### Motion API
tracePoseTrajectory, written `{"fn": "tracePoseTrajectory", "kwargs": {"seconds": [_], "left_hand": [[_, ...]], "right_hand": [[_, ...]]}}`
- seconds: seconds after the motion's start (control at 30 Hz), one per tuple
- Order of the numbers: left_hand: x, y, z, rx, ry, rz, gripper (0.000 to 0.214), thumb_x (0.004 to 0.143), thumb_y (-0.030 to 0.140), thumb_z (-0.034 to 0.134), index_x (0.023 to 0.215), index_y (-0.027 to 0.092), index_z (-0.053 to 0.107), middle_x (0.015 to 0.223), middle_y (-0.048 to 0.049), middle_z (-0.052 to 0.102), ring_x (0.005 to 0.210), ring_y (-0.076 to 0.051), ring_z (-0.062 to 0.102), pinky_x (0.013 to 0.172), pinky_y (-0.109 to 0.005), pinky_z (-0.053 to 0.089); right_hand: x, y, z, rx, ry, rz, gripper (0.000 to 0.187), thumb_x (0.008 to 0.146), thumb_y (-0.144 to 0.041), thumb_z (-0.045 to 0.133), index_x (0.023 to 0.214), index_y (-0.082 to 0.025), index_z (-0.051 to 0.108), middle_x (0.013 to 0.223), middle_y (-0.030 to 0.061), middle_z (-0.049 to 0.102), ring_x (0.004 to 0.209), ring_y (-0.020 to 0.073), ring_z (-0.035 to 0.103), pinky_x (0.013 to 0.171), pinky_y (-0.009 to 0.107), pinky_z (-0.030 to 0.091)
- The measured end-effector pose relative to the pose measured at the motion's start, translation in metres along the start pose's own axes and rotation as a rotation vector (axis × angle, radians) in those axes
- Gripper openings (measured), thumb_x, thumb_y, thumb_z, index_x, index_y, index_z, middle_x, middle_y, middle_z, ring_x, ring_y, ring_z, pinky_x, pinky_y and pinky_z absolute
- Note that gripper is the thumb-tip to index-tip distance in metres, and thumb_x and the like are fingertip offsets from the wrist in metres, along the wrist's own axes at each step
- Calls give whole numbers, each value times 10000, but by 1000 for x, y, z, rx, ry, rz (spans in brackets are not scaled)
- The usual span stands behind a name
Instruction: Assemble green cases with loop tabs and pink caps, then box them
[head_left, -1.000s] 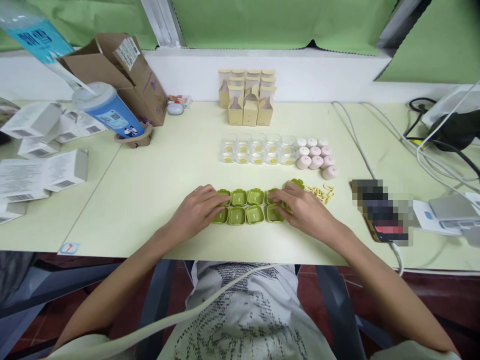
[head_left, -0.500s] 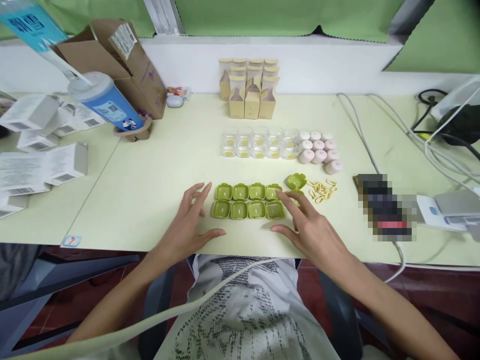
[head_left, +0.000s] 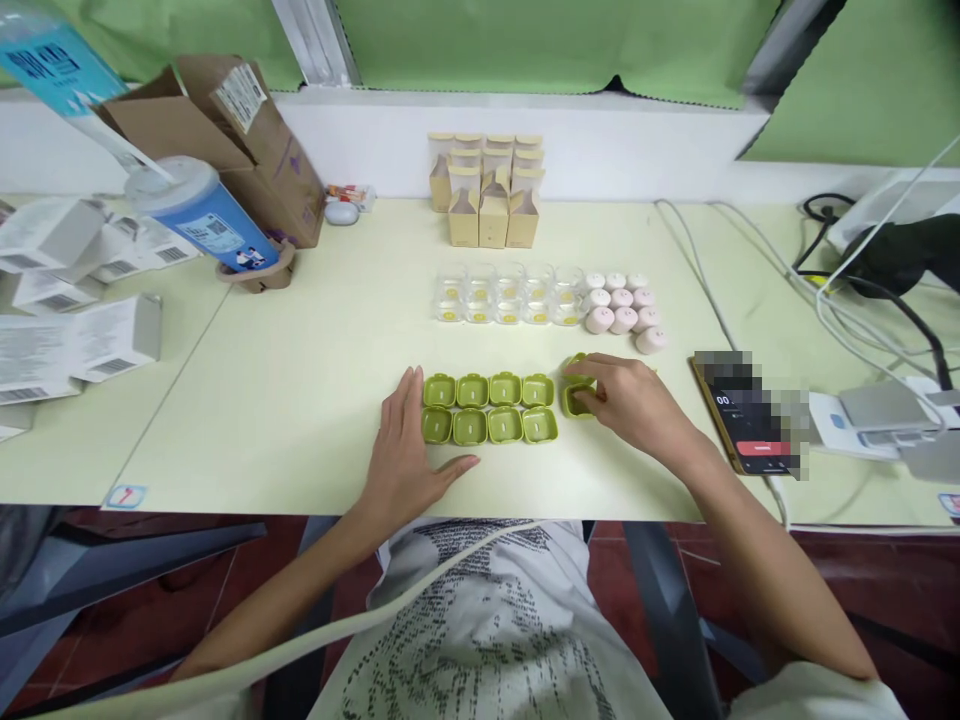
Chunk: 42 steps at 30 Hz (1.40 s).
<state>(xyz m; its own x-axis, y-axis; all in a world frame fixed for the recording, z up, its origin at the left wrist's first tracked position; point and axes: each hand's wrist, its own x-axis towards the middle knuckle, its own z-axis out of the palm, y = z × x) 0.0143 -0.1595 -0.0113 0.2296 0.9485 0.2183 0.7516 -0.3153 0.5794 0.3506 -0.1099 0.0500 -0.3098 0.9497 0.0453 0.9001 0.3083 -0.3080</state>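
While the left hand lies along the left edge of the block of eight green cups, the right hand works just off the block's right side. Block: two rows of four, open tops up, neighbours close together or touching; small pale mark visible on the floors of the front-row cups.

Left grip: apart; fingers extended beside the block's left end, thumb spread out in front of it, nothing held. Right grip: thumb and fingertips on the separate green cups, a pair partly covered by the hand, just right of the block. Whether it is clamped on them, cannot tell.

Behind the block, on the bench: clear cups, two rows of five, yellow marks inside. Behind the block and to its right, next to the clear cups: ten white-to-pink pieces, grouped, one nearer the block than the rest. Farther behind the block: a cluster of small cardboard boxes, flaps raised. Well right of the block: phone, screen partly obscured by pixelation. Well left of the block and behind it: blue container, brown carton, white boxes.
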Motion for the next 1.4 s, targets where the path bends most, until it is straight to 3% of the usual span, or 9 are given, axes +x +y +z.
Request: {"fn": "tracePoseTrajectory", "kwargs": {"seconds": [0.2, 0.3, 0.4, 0.53, 0.63, 0.93, 1.1, 1.3, 1.4], "left_hand": [[-3, 3, -2, -72, -31, -46, 1251, 915, 654, 856, 1813, 290, 66, 1726, -222, 411, 1605, -446, 421, 1319, -733, 413], [-2, 6, -4, -106, -41, -76, 1210, 931, 669, 833, 1811, 273, 103, 1695, -220, 441, 1584, -424, 434, 1303, -707, 445], [-3, 4, -5, -139, -29, -104, 1189, 924, 647, 854, 1807, 277, 148, 1656, -214, 480, 1538, -404, 482, 1253, -660, 514], [-8, -5, -8, -164, -26, -150, 1143, 904, 572, 901, 1792, 323, 226, 1592, -185, 542, 1248, -310, 676, 1162, -588, 599], [-10, -12, -9, -146, -30, -159, 1126, 904, 543, 911, 1789, 327, 250, 1582, -172, 561, 1092, -244, 715, 1145, -542, 621], [-2, -17, -5, -49, 15, -126, 956, 930, 415, 900, 1743, 310, 410, 1426, -113, 653, 1112, -245, 752, 1078, -468, 653], [0, -20, -4, -31, 40, -63, 948, 922, 417, 915, 1732, 324, 432, 1388, -100, 672, 1065, -234, 763, 1034, -449, 667], [1, -22, -6, -16, 37, -53, 858, 961, 477, 865, 1705, 312, 468, 1359, -101, 686, 1059, -240, 755, 1023, -461, 666], [1, -21, -7, -31, 20, -60, 884, 941, 515, 876, 1703, 327, 470, 1359, -94, 675, 1062, -242, 747, 1045, -476, 658]], "right_hand": [[-21, 0, 9, -39, 67, -76, 233, 1002, -146, 633, 1144, -206, 808, 989, 55, 849, 658, 206, 704, 637, 326, 468], [-33, -5, 6, 49, 81, -174, 265, 1078, -194, 590, 1272, -189, 770, 1128, 95, 833, 700, 206, 725, 683, 350, 551], [-52, -12, 4, 181, 199, -132, 308, 1149, -336, 562, 1374, -205, 726, 1301, 146, 775, 748, 196, 739, 756, 367, 632], [-80, -20, 19, 235, 217, 46, 684, 1080, -647, 645, 1618, -229, 579, 1469, 212, 689, 643, 168, 703, 745, 413, 692], [-86, -20, 39, 224, 201, 86, 962, 1025, -755, 644, 1761, -182, 407, 1557, 284, 639, 660, 203, 725, 794, 495, 719], [-77, -15, 55, 214, 278, 127, 807, 1048, -687, 662, 1644, -146, 604, 1439, 254, 765, 782, 288, 810, 895, 541, 728], [-79, -21, 57, 215, 284, 164, 763, 1081, -621, 645, 1647, -113, 591, 1409, 263, 770, 810, 305, 811, 895, 560, 720], [-81, -24, 56, 230, 289, 163, 677, 1096, -499, 659, 1638, -99, 592, 1358, 247, 786, 754, 258, 780, 870, 511, 726], [-80, -20, 53, 257, 278, 132, 645, 1099, -460, 650, 1666, -163, 572, 1515, 247, 711, 699, 215, 748, 857, 512, 734]]}}
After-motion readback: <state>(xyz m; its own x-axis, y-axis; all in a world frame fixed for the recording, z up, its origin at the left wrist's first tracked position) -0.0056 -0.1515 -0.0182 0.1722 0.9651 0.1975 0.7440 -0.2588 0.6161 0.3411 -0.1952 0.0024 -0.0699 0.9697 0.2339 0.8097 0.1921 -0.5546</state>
